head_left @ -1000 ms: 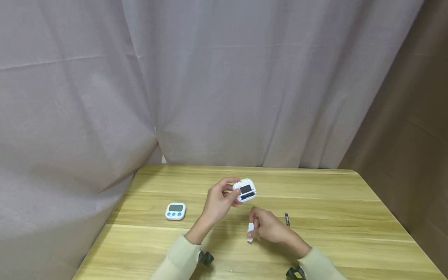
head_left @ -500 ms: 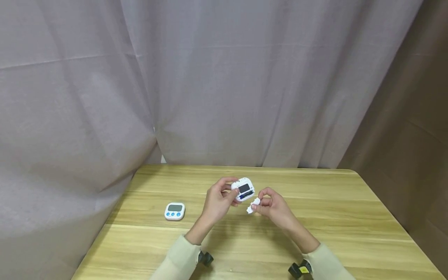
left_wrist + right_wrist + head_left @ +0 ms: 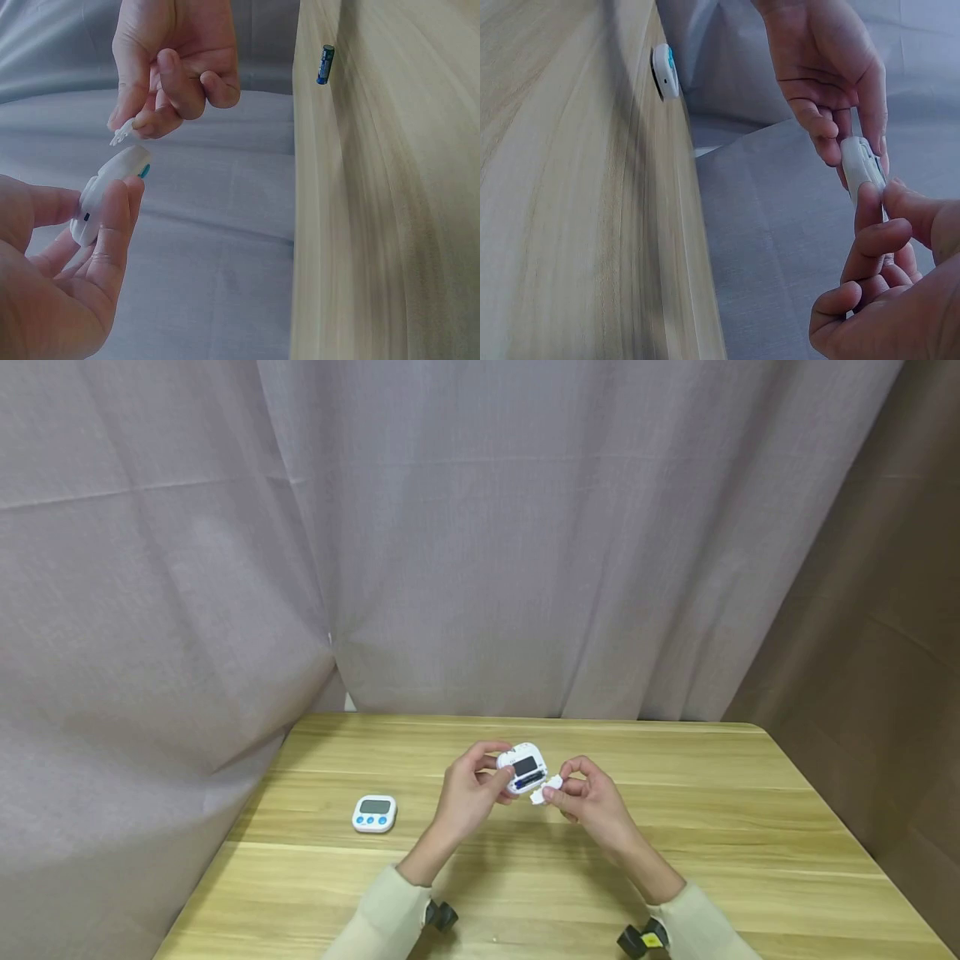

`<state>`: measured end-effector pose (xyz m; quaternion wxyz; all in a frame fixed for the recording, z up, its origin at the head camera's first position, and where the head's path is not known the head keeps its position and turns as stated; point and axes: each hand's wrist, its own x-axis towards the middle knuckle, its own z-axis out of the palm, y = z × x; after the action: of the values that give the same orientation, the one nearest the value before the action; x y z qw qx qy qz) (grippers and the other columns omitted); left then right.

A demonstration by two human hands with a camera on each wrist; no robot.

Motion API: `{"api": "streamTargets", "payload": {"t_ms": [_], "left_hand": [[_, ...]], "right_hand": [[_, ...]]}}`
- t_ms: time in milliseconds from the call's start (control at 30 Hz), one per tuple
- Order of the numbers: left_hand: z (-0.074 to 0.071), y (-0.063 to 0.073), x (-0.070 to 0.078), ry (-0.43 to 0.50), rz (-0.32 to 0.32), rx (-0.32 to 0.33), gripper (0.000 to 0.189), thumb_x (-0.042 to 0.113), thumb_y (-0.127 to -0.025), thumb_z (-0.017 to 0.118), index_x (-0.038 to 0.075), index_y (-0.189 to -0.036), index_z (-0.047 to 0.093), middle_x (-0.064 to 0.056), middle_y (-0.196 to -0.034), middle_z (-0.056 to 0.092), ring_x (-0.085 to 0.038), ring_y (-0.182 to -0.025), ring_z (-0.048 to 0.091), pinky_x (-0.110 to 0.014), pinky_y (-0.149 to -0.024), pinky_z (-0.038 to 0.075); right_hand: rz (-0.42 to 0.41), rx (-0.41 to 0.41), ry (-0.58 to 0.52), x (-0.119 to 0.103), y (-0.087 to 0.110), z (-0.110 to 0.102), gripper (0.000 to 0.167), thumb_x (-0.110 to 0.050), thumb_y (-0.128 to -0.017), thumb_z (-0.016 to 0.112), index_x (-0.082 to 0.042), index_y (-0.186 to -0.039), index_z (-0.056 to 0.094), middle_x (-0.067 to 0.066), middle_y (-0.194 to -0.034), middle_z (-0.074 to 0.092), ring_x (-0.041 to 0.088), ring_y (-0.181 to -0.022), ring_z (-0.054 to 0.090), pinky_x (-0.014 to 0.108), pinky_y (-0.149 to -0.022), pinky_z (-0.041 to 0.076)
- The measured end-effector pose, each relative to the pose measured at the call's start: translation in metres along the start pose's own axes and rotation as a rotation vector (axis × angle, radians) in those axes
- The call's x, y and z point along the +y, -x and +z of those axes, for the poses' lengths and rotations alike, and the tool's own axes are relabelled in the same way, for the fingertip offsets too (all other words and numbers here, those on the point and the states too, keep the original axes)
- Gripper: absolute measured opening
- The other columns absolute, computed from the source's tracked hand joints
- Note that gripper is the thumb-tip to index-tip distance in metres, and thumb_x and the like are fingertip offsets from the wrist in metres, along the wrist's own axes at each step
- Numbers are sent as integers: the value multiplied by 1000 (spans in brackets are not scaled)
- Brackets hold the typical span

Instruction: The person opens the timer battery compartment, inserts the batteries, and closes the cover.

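Observation:
In the head view my left hand (image 3: 467, 789) grips a white digital timer (image 3: 508, 760) above the table, its back toward the head camera. The battery compartment is uncovered, and a dark blue battery (image 3: 529, 780) lies in it. Between thumb and fingers, my right hand (image 3: 598, 806) pinches a small white battery cover (image 3: 553, 785) close by the timer's lower right edge. The left wrist view catches the cover (image 3: 122, 132) just over the end of the timer (image 3: 97, 196). In the right wrist view, fingers hide most of the cover beside the timer (image 3: 859, 169).
A second white timer (image 3: 374, 814) with blue buttons lies face up at the left of the wooden table (image 3: 300, 893). One loose battery (image 3: 325, 64) rests on the tabletop in the left wrist view; the right arm hides it in the head view. Grey curtains (image 3: 465, 568) hang behind.
My right hand has lifted the cover from low over the table up to the timer's edge, turning it on the way. The left hand and its timer have barely moved.

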<state>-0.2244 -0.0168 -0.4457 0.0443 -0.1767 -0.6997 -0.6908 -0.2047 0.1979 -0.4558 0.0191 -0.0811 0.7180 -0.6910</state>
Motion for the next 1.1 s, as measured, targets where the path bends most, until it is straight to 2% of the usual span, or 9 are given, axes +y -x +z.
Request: {"api": "streamTargets", "payload": {"t_ms": [167, 333, 433, 600, 733, 900, 1100], "left_hand": [[1, 1, 0, -3, 5, -9, 30, -2, -97, 70, 1, -127, 67, -24, -101, 75, -28, -67, 75, -42, -62, 68], [3, 2, -1, -16, 9, -11, 29, -2, -97, 70, 1, -126, 68, -25, -101, 75, -27, -66, 74, -37, -61, 67], [4, 3, -1, -12, 13, -15, 29, -2, -97, 70, 1, -126, 68, -25, -101, 76, -31, -66, 75, -37, -61, 67], [6, 4, 0, -8, 22, -17, 29, -2, -98, 70, 0, -127, 67, -25, -101, 76, -36, -67, 75, -44, -62, 67], [8, 5, 0, 8, 30, -28, 29, -3, -98, 69, 0, -127, 67, -26, -101, 75, -46, -70, 74, -46, -63, 67], [9, 6, 0, 6, 41, -30, 29, -3, -98, 69, 0, -127, 67, -27, -102, 75, -49, -71, 73, -41, -62, 68], [9, 6, 1, 15, 40, -27, 30, -3, -97, 70, -1, -127, 67, -27, -103, 75, -52, -71, 72, -43, -62, 67]], "right_hand": [[9, 2, -21, -1, 1, 1, 31, 2, -96, 73, 1, -110, 46, 0, -77, 74, 5, -55, 39, 20, -52, 32], [36, 13, -42, -1, 1, 3, 30, 2, -96, 73, -1, -109, 47, 0, -78, 76, 6, -55, 42, 19, -52, 34], [51, 25, -54, 0, 1, 4, 29, 2, -96, 74, -2, -108, 47, -1, -77, 76, 6, -54, 43, 19, -52, 35], [63, 46, -71, 2, 1, 6, 29, 3, -95, 74, -3, -106, 48, -2, -77, 77, 6, -54, 46, 19, -52, 36], [79, 62, -79, 2, 1, 8, 29, 1, -95, 75, -4, -106, 49, -1, -79, 78, 7, -54, 49, 19, -51, 39], [107, 74, -79, 1, 1, 9, 31, -3, -97, 74, -3, -115, 48, -1, -79, 77, 7, -56, 49, 18, -52, 41], [137, 51, -83, -1, 3, 10, 44, -6, -99, 73, 2, -134, 48, -3, -82, 76, 7, -60, 52, 18, -56, 44]]}}
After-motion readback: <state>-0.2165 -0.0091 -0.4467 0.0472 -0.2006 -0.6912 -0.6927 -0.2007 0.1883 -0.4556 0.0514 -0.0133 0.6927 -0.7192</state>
